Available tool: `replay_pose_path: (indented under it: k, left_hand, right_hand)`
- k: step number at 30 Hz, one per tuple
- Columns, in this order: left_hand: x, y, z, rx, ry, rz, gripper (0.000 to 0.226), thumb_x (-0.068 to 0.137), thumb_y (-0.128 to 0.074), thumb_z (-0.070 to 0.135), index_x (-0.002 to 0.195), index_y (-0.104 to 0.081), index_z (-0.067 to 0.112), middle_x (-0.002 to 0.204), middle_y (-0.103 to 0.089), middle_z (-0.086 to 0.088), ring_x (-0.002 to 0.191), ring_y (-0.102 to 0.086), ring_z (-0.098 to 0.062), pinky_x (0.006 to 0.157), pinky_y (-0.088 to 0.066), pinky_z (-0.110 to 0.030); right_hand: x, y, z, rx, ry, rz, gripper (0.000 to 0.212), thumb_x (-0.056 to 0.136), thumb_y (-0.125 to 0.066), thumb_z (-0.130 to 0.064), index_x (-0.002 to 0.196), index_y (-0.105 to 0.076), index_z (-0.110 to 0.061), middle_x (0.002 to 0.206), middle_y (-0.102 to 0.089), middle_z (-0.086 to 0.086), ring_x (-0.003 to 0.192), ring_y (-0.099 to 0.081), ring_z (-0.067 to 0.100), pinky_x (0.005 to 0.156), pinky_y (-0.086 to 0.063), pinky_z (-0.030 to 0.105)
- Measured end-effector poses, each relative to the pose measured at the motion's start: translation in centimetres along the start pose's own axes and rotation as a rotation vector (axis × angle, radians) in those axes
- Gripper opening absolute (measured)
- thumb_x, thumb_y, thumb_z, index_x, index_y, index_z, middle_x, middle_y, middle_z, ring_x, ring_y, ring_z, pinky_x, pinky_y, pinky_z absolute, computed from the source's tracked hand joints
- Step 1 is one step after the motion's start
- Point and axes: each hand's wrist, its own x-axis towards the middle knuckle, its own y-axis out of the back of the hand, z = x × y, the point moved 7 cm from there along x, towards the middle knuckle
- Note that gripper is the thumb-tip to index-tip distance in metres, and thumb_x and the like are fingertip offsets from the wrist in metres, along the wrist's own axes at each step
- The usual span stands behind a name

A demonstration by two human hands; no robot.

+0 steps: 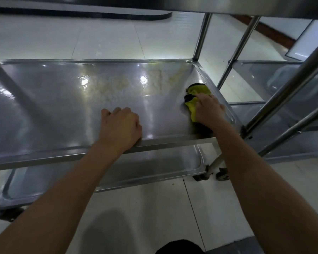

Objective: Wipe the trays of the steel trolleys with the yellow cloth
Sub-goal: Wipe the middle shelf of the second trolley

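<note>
Middle tray (50, 99) of a steel trolley fills the view; surface wet-looking and glossy, with bright light glints; a yellowish, grainy smear (116, 85) spreads across the far centre and trails toward the far right corner.

Right hand (208, 109) lies palm-down on the cloth (198, 90) near the tray's right edge; fingers bent over the fabric and pressing it onto the steel; whether the thumb grips underneath cannot be told. The cloth is yellow with dark trim or a dark underside; bunched; part of it sticks out beyond the fingertips toward the far right corner, part shows below the wrist as a dark fold at the near rim.

Left hand (120, 125) rests on the same tray near the front rim, about mid-width; fingers curled under into a loose fist, knuckles up; nothing seen in it; heel of the hand sits against the front lip.

Lower tray (154, 167) shows beneath the front rim; a caster (222, 174) stands at its right corner on the pale tiled floor (173, 208). An upper shelf's underside crosses the top of the view. A second trolley (283, 85) stands just beside the first on the right, its upright posts and tray partly in view. Both forearms are bare.
</note>
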Motion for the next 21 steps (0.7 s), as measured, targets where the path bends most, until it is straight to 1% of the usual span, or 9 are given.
replay_pose_path:
  k: [3,6,8,11,13,15,18,20,21]
  left_hand:
    - [0.0,-0.1,-0.3,-0.065,-0.02,-0.011,0.027,0.098,-0.047,0.035,0.092,-0.073,0.028,0.092,-0.058,0.004,0.089,-0.052,-0.021,0.089,-0.032,-0.044]
    - [-0.2,-0.3,-0.8,-0.105,-0.053,-0.012,0.027,0.098,-0.046,0.036,0.097,-0.073,0.033,0.102,-0.062,0.009,0.097,-0.053,-0.018,0.088,-0.032,-0.042]
    - [-0.4,-0.5,-0.9,-0.116,-0.073,-0.007,0.027,0.098,-0.047,0.037,0.102,-0.073,0.034,0.107,-0.063,0.01,0.1,-0.053,-0.018,0.088,-0.032,-0.042]
    - [-0.3,-0.8,-1.1,-0.117,-0.085,-0.001,0.027,0.098,-0.046,0.039,0.104,-0.073,0.034,0.109,-0.064,0.011,0.102,-0.054,-0.017,0.087,-0.032,-0.042]
    - [-0.6,-0.9,-1.3,-0.119,-0.091,-0.007,0.028,0.099,-0.045,0.04,0.104,-0.072,0.035,0.11,-0.064,0.01,0.104,-0.054,-0.017,0.088,-0.032,-0.042]
    - [-0.7,-0.8,-1.2,-0.119,-0.118,-0.021,0.029,0.1,-0.042,0.04,0.097,-0.07,0.032,0.106,-0.063,0.01,0.102,-0.053,-0.017,0.087,-0.032,-0.042]
    - [-0.5,0.0,-1.5,-0.169,-0.194,-0.032,0.029,0.099,-0.042,0.041,0.084,-0.064,0.027,0.098,-0.063,0.01,0.092,-0.056,-0.017,0.082,-0.032,-0.039]
    - [-0.2,0.9,-3.7,-0.247,-0.183,-0.018,0.028,0.098,-0.047,0.038,0.075,-0.057,0.026,0.093,-0.066,0.008,0.081,-0.052,-0.014,0.079,-0.028,-0.038]
    - [-0.3,1.1,-5.1,-0.248,-0.163,0.008,0.03,0.098,-0.048,0.035,0.069,-0.047,0.027,0.091,-0.067,0.005,0.077,-0.047,-0.013,0.079,-0.027,-0.038]
  right_hand:
    - [1.2,1.1,2.1,-0.005,-0.04,0.019,0.051,0.095,-0.046,-0.03,0.146,-0.043,-0.029,0.15,-0.041,0.006,0.142,-0.032,0.032,0.116,-0.023,0.056]
    - [2.1,1.1,2.3,-0.005,-0.054,0.052,0.049,0.095,-0.041,-0.028,0.144,-0.045,-0.029,0.149,-0.044,0.006,0.141,-0.034,0.033,0.114,-0.022,0.057]
    - [2.4,0.7,1.9,-0.024,-0.055,0.051,0.051,0.095,-0.04,-0.028,0.145,-0.043,-0.031,0.151,-0.043,0.006,0.142,-0.033,0.033,0.116,-0.022,0.058]
    - [2.4,-0.8,-0.6,-0.034,-0.007,0.024,0.051,0.095,-0.037,-0.03,0.146,-0.042,-0.034,0.154,-0.04,0.005,0.143,-0.031,0.032,0.116,-0.021,0.057]
    - [2.1,-2.1,-3.9,-0.025,0.055,0.016,0.051,0.095,-0.035,-0.03,0.145,-0.043,-0.035,0.153,-0.041,0.001,0.142,-0.031,0.029,0.113,-0.021,0.056]
    - [1.7,-3.6,-7.9,-0.011,0.117,-0.003,0.051,0.094,-0.034,-0.028,0.145,-0.044,-0.033,0.152,-0.042,0.0,0.141,-0.031,0.028,0.11,-0.022,0.055]
    - [0.7,-5.8,-13.8,-0.013,0.212,-0.05,0.051,0.096,-0.032,-0.027,0.146,-0.043,-0.031,0.155,-0.041,-0.002,0.143,-0.028,0.027,0.111,-0.022,0.053]
    - [0.1,-6.9,-16.6,-0.016,0.267,-0.062,0.051,0.098,-0.032,-0.028,0.147,-0.042,-0.033,0.156,-0.039,-0.003,0.144,-0.026,0.026,0.112,-0.021,0.053]
    - [0.0,-7.4,-17.6,-0.012,0.282,-0.067,0.051,0.098,-0.032,-0.028,0.147,-0.042,-0.034,0.156,-0.039,-0.003,0.145,-0.026,0.026,0.113,-0.02,0.053]
